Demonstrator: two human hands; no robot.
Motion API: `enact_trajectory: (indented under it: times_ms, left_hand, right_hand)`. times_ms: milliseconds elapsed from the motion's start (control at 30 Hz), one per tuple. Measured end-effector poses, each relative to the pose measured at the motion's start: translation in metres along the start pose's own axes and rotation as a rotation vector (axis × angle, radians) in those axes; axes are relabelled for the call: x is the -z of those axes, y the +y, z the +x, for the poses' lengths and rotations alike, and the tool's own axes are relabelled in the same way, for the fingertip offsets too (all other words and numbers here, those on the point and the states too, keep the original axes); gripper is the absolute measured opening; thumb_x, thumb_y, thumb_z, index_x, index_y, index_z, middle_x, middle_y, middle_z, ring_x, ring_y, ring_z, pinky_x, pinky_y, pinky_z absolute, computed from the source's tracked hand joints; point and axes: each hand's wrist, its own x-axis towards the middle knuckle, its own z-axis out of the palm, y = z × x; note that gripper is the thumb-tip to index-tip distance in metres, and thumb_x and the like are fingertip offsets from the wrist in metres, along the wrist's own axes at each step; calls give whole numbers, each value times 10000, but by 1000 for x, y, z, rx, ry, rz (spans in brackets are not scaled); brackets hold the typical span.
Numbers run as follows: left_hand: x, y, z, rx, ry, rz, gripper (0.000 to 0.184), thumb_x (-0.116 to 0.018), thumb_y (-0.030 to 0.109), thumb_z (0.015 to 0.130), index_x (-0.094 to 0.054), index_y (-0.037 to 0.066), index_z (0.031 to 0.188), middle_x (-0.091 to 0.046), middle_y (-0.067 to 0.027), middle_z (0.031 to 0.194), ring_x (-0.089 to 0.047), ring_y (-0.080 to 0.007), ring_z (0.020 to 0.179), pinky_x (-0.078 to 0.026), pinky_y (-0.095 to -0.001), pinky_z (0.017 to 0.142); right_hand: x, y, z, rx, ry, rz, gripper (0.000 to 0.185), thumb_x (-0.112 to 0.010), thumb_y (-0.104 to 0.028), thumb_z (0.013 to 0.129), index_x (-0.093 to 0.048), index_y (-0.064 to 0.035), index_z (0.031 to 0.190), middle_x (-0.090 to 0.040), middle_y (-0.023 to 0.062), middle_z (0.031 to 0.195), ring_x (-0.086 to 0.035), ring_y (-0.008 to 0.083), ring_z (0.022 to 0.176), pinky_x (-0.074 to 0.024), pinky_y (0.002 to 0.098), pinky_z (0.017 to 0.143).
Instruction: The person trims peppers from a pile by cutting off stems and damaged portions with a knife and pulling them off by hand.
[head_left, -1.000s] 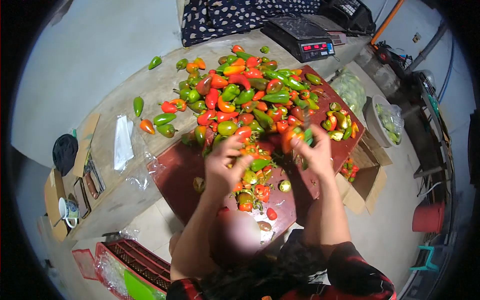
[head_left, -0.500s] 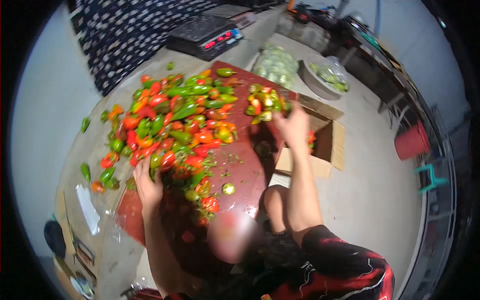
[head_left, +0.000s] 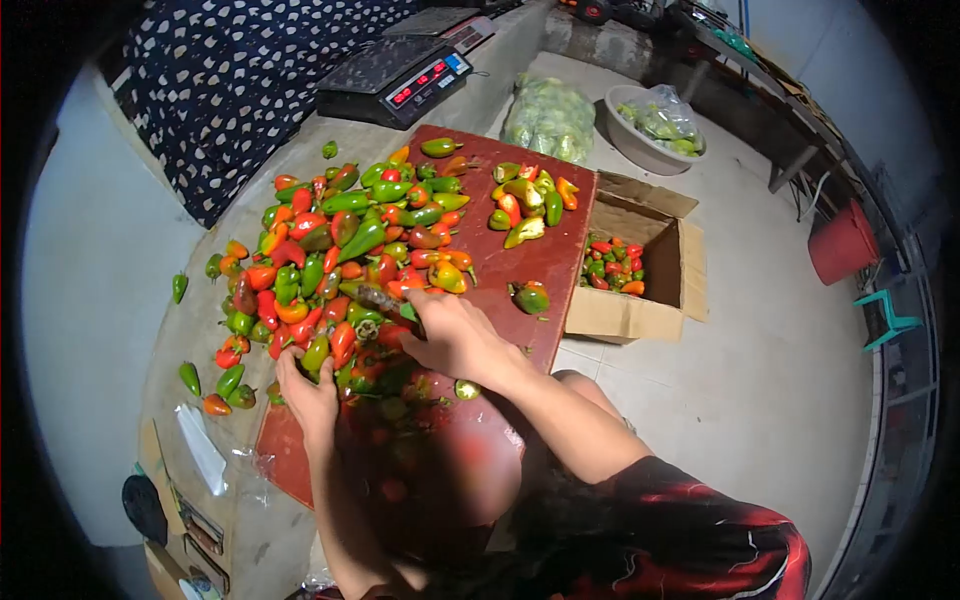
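A large pile of red, green and orange peppers (head_left: 330, 235) covers the left part of a reddish-brown board (head_left: 480, 270). My left hand (head_left: 310, 395) is at the pile's near edge, its fingers closed around a yellowish-green pepper (head_left: 315, 354). My right hand (head_left: 455, 335) is closed on a knife (head_left: 374, 298), its blade pointing left over the peppers; the handle is mostly hidden in the fingers. A smaller heap of cut peppers (head_left: 525, 205) lies at the board's far right. A single dark green pepper (head_left: 530, 297) lies nearer, and a cut pepper piece (head_left: 467, 389) is beside my right forearm.
An open cardboard box (head_left: 628, 318) with peppers inside stands right of the board. Behind are a bag of green vegetables (head_left: 550, 120), a basin (head_left: 650, 150) and a digital scale (head_left: 400, 85). Several loose peppers (head_left: 230, 380) lie off the board's left edge.
My right hand has moved left from the cut heap to the main pile, bringing the knife near my left hand. My left hand stays at the pile's near edge.
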Motion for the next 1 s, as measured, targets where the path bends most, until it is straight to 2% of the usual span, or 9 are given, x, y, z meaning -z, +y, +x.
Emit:
enact_trajectory:
  times_ms: [167, 267, 467, 533, 567, 633, 700, 800, 1000]
  left_hand:
    - [-2, 8, -11, 278, 101, -413, 381, -788, 62, 802, -547, 26, 1095, -616, -49, 917, -578, -121, 816, -446, -268, 694]
    - [0, 22, -14, 291, 80, -955, 401, -638, 86, 952, -472, 6, 1309, -637, -84, 1099, -633, -157, 984, -519, -302, 858]
    - [34, 57, -17, 492, -157, -1708, 421, -601, 187, 978, -465, -21, 1318, -583, -123, 1256, -576, -210, 1157, -476, -368, 993]
    - [36, 62, -22, 638, -102, -1685, 408, -612, 155, 964, -478, -29, 1302, -599, -120, 1234, -599, -208, 1118, -502, -346, 955]
    - [37, 64, -24, 542, -145, -1448, 397, -623, 141, 951, -495, -34, 1284, -614, -119, 1207, -615, -205, 1087, -516, -331, 926]
    - [41, 63, -31, 458, -176, -1213, 386, -635, 128, 939, -512, -38, 1265, -629, -117, 1180, -631, -201, 1055, -530, -316, 898]
    - [45, 61, -39, 592, -209, -1566, 362, -656, 114, 925, -545, -39, 1233, -654, -110, 1125, -650, -188, 1004, -548, -301, 865]
    - [44, 53, -43, 472, -294, -1539, 394, -697, 93, 895, -552, -40, 1237, -658, -114, 1133, -649, -187, 1032, -545, -320, 893]
    - [51, 60, -41, 321, -319, -1569, 496, -730, 39, 849, -527, -64, 1289, -633, -131, 1219, -621, -203, 1125, -502, -332, 979]
  right_hand:
    - [-14, -8, -2, 110, -61, 53, 235, -566, -148, 895, -542, 32, 1045, -642, 280, 766, -633, 483, 791, -489, 572, 695]
    - [-14, -18, -3, 103, -150, 147, 242, -541, -145, 905, -550, 36, 1065, -646, 286, 790, -629, 487, 804, -483, 579, 708]
    - [-31, -29, -3, 105, -165, 265, 410, -604, -294, 920, -570, 44, 1150, -655, 298, 857, -653, 466, 878, -499, 521, 796]
    - [-31, -37, -4, 65, -177, 273, 524, -668, -391, 887, -579, 40, 1172, -661, 294, 865, -663, 446, 890, -506, 503, 805]
    - [-36, -38, -6, 107, -65, 289, 487, -736, -441, 838, -624, 9, 990, -671, 195, 795, -676, 337, 753, -512, 438, 719]
    - [-33, -45, -7, 66, -118, 282, 477, -744, -447, 832, -618, -3, 954, -650, 166, 753, -657, 302, 709, -505, 418, 688]
    - [-39, -45, -9, 99, -79, 324, 446, -771, -438, 819, -578, -37, 853, -551, 59, 643, -547, 182, 606, -457, 342, 609]
    - [-41, -41, -9, 103, -118, 336, 561, -777, -439, 813, -626, -12, 1144, -656, 118, 771, -635, 251, 679, -510, 382, 682]
    - [-40, -28, -5, 118, -174, 392, 512, -817, -446, 779, -652, 2, 962, -519, 46, 649, -499, 147, 628, -440, 354, 592]
